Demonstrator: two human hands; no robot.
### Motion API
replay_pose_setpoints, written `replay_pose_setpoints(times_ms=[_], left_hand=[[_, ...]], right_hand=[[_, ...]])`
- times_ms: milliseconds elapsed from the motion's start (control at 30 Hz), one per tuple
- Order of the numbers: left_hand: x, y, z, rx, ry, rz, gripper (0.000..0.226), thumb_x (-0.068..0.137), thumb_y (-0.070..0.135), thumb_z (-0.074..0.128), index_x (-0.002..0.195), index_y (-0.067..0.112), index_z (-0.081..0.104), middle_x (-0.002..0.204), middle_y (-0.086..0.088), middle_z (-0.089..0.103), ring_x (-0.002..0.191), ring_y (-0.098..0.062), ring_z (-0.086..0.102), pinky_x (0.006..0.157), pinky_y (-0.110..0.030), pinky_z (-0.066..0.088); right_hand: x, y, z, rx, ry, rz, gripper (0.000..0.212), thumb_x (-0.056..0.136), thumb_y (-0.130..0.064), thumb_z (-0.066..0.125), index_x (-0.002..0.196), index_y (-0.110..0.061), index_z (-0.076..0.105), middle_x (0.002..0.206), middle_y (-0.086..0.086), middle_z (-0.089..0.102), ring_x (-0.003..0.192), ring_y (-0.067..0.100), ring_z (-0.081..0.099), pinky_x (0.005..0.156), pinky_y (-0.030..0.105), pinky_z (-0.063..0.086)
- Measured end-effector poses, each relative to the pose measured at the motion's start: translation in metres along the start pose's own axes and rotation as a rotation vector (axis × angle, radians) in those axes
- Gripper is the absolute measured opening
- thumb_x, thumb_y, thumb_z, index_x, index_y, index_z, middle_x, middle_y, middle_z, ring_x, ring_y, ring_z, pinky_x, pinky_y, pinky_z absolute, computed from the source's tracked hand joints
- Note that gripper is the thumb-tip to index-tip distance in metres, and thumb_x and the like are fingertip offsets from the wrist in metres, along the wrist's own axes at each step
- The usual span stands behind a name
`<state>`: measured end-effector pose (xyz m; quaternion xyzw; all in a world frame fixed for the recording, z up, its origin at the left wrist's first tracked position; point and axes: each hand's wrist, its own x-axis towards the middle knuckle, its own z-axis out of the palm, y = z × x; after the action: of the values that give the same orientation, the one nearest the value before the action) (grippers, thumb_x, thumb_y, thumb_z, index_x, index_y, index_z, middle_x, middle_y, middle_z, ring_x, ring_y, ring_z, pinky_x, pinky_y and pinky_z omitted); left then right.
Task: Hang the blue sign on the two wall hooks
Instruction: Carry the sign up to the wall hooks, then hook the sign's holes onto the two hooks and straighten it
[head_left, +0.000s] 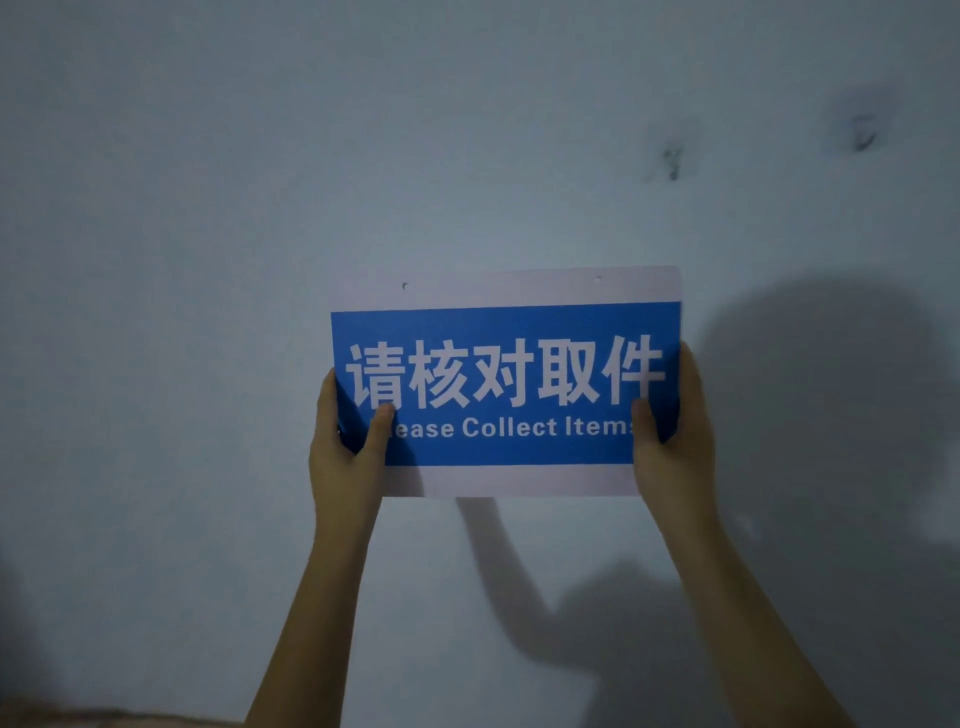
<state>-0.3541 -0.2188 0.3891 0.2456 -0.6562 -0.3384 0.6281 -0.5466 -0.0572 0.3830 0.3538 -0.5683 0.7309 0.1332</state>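
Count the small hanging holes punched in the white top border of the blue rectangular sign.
2: left hole near the top-left corner, right hole toward the top-right. None appear hidden.

The blue sign (506, 384) looks like stiff, smooth matt plastic board; behind it, the wall (260, 182) is matt, faintly uneven painted plaster.

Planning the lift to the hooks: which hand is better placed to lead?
Right, marginally. Both hands hold the blue sign at its lower corners, but the two dark hooks sit up and to the right, nearer the right hand than the left hand. The sign's holes are still well below them.
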Motion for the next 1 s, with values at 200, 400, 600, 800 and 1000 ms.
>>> replay_pose_setpoints(times_ms=[200,400,600,800,1000], left_hand=[[0.000,0.024,0.054,-0.064,-0.079,0.034,0.059,0.091,0.026,0.057,0.144,0.027,0.032,0.141,0.003,0.051,0.127,-0.021,0.050,0.103,-0.045,0.045],[0.000,0.048,0.109,-0.124,-0.157,0.052,0.066,0.084,0.038,0.058,0.145,0.028,0.032,0.142,0.002,0.050,0.129,-0.021,0.048,0.104,-0.047,0.044],[0.001,0.074,0.161,-0.177,-0.203,0.115,0.066,0.081,0.039,0.053,0.143,0.025,0.035,0.132,0.010,0.054,0.121,-0.015,0.052,0.097,-0.036,0.046],[0.001,0.091,0.212,-0.198,-0.228,0.120,0.074,0.074,0.055,0.047,0.143,0.032,0.030,0.139,0.010,0.051,0.121,-0.012,0.051,0.100,-0.041,0.045],[0.001,0.103,0.246,-0.157,-0.233,0.114,0.069,0.087,0.045,0.051,0.148,0.030,0.023,0.149,0.007,0.042,0.131,-0.019,0.047,0.105,-0.043,0.041]], right_hand=[[0.024,-0.008,-0.047,-0.127,0.128,-0.073,0.068,0.083,-0.022,0.044,0.148,-0.020,0.022,0.151,0.002,0.037,0.132,0.013,0.040,0.110,0.036,0.036],[0.053,-0.011,-0.092,-0.188,0.198,-0.086,0.068,0.085,-0.020,0.046,0.148,-0.019,0.021,0.152,0.002,0.035,0.133,0.015,0.039,0.111,0.039,0.036],[0.086,-0.014,-0.132,-0.252,0.246,-0.105,0.071,0.083,-0.023,0.043,0.149,-0.018,0.019,0.152,0.004,0.035,0.131,0.014,0.039,0.103,0.028,0.033],[0.126,-0.004,-0.168,-0.316,0.261,-0.158,0.069,0.086,-0.021,0.046,0.149,-0.016,0.019,0.152,0.007,0.036,0.136,0.025,0.040,0.109,0.041,0.037],[0.152,0.003,-0.186,-0.286,0.270,-0.184,0.065,0.091,-0.012,0.048,0.149,-0.016,0.019,0.152,0.007,0.036,0.135,0.025,0.041,0.108,0.044,0.039]])
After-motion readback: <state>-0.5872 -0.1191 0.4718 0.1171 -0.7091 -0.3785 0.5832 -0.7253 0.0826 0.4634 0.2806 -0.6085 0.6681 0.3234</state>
